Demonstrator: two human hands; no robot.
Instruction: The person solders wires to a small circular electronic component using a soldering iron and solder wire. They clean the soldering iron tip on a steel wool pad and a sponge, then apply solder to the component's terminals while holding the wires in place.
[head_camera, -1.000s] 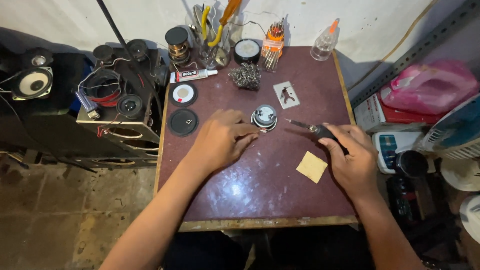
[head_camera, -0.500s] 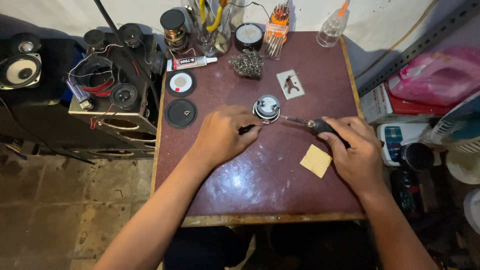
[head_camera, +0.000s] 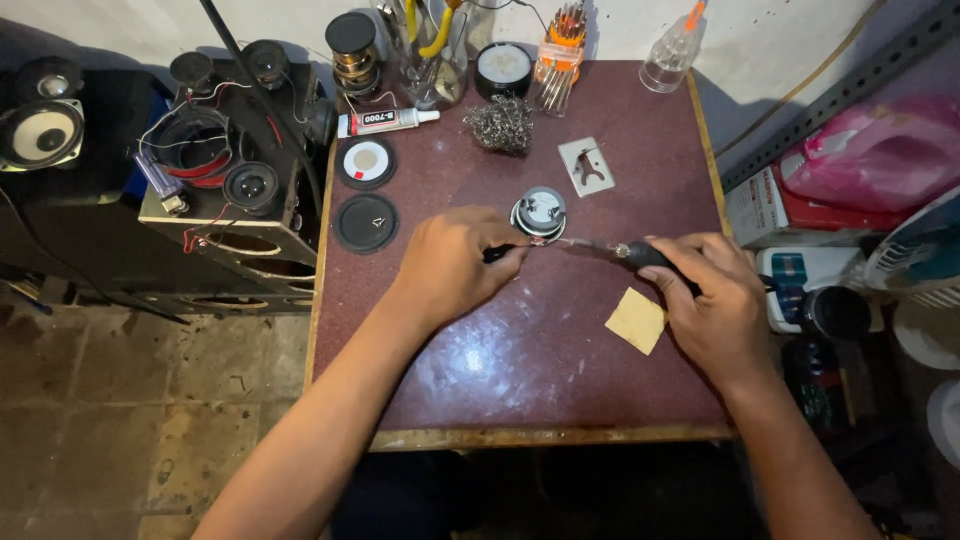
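1. The small round speaker (head_camera: 538, 213) sits near the middle of the maroon table (head_camera: 520, 350), unmoved from where the work needs it, at 12 o'clock from both hands
2. The right hand (head_camera: 712, 305) wraps its fingers shut around the soldering iron (head_camera: 610, 249), whose tip reaches the speaker's lower rim
3. The left hand (head_camera: 455, 262) pinches something thin and dark at that same spot; I cannot tell what it is
4. I judge the joint is being made now, not finished
5. The yellow sponge (head_camera: 637, 320) lies at 6 o'clock of the iron, and the wire wool (head_camera: 499, 124) at 11 o'clock of the speaker
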